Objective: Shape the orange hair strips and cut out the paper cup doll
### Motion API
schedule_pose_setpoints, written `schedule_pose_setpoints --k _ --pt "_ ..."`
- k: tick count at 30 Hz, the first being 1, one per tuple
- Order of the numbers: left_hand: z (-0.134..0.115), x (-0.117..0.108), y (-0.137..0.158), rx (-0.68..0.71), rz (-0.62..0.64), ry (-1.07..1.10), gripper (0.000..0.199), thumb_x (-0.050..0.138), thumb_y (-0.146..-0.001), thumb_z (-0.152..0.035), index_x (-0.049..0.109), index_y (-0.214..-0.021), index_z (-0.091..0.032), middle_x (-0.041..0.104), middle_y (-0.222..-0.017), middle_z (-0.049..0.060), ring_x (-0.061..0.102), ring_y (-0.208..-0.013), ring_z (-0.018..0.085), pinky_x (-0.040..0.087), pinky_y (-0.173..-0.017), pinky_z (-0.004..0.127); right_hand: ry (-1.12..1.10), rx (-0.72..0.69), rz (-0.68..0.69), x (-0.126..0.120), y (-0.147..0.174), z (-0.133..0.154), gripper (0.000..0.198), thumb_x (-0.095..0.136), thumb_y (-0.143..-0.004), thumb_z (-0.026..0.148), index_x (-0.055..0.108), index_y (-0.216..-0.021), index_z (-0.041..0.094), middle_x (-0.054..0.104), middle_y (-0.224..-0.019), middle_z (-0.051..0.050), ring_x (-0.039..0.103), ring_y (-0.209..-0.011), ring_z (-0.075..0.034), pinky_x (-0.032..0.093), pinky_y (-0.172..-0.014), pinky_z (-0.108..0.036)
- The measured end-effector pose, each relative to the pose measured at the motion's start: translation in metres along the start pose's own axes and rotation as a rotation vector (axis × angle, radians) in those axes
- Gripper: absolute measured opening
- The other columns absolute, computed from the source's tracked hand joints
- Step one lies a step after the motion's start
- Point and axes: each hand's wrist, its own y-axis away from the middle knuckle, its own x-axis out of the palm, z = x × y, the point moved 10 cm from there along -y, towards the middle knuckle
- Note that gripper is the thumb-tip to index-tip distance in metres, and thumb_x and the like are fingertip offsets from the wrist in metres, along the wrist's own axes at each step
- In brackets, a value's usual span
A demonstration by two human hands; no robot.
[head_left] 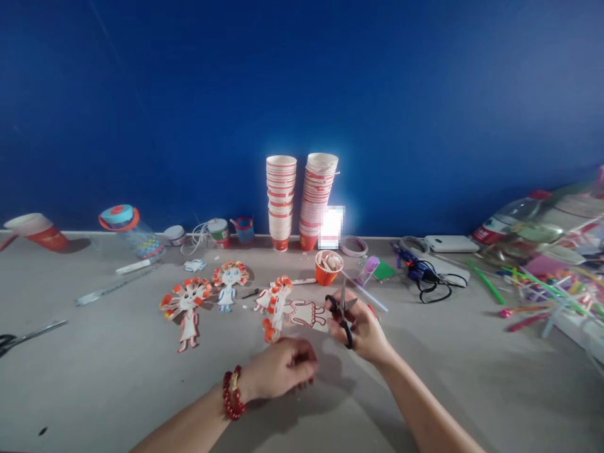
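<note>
My right hand [361, 327] holds a pair of scissors [343, 305] with black handles. The blades are spread and point upward. My left hand [280, 371], with red beads at the wrist, is low over the table with its fingers curled in; whatever is inside them, if anything, is hidden. Just beyond both hands lies a paper-cup doll [306, 313] with orange-and-white curled strips for hair and a dress outlined in red. Further left lie a second doll [189, 327] in a pinkish dress and a third doll [227, 296] in a blue-edged one.
Two tall stacks of paper cups [282, 201] stand by the blue wall. An orange cup [329, 270] of paper scraps is before them. To the right are a glue gun [418, 267], a green card [383, 270] and coloured sticks [547, 302]. More scissors [33, 335] lie far left.
</note>
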Motion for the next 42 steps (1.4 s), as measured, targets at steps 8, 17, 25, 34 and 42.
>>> schedule_pose_setpoints --k 8,17,25,34,42 --pt "-0.128 -0.07 0.059 0.485 -0.57 -0.336 0.018 0.063 -0.075 -0.028 0.068 -0.091 -0.02 0.066 -0.084 0.01 0.058 -0.081 0.023 0.046 -0.075 0.032 0.146 -0.142 0.178 -0.004 0.004 0.054 0.017 0.062 -0.068 0.014 0.058 -0.084 0.02 0.055 -0.077 -0.002 0.048 -0.062 -0.014 0.043 -0.057 -0.027" --pt "-0.094 -0.045 0.008 0.273 -0.188 -0.18 0.025 0.053 -0.084 -0.035 0.069 -0.082 -0.017 0.068 -0.072 0.005 0.058 -0.06 0.015 0.041 -0.054 0.022 -0.087 -0.092 -0.059 -0.01 -0.011 0.06 0.021 0.068 -0.074 0.03 0.053 -0.086 0.02 0.057 -0.079 -0.002 0.05 -0.065 -0.014 0.041 -0.059 -0.024" --pt "-0.086 -0.08 0.008 0.221 -0.267 -0.018 0.026 0.058 -0.08 -0.039 0.067 -0.084 -0.016 0.069 -0.071 0.004 0.061 -0.06 0.015 0.042 -0.054 0.022 -0.226 0.145 0.399 0.047 0.004 0.009 0.048 0.059 -0.074 0.063 0.049 -0.078 0.016 0.05 -0.069 0.0 0.044 -0.061 -0.013 0.034 -0.054 -0.023" --pt "-0.077 -0.082 -0.007 0.212 -0.24 -0.093 0.015 0.055 -0.081 -0.025 0.066 -0.083 -0.015 0.07 -0.075 0.005 0.063 -0.066 0.015 0.046 -0.058 0.02 -0.245 0.23 0.393 0.059 0.007 -0.004 0.05 0.058 -0.073 0.065 0.045 -0.073 0.017 0.047 -0.063 0.002 0.045 -0.058 -0.012 0.031 -0.052 -0.023" --pt "-0.063 -0.073 -0.012 0.167 -0.129 -0.041 0.016 0.053 -0.083 -0.02 0.066 -0.087 -0.012 0.069 -0.077 0.005 0.066 -0.068 0.015 0.048 -0.061 0.021 -0.192 0.283 0.503 0.062 0.015 -0.018 0.054 0.051 -0.076 0.069 0.049 -0.074 0.015 0.052 -0.061 0.0 0.044 -0.055 -0.012 0.027 -0.05 -0.022"
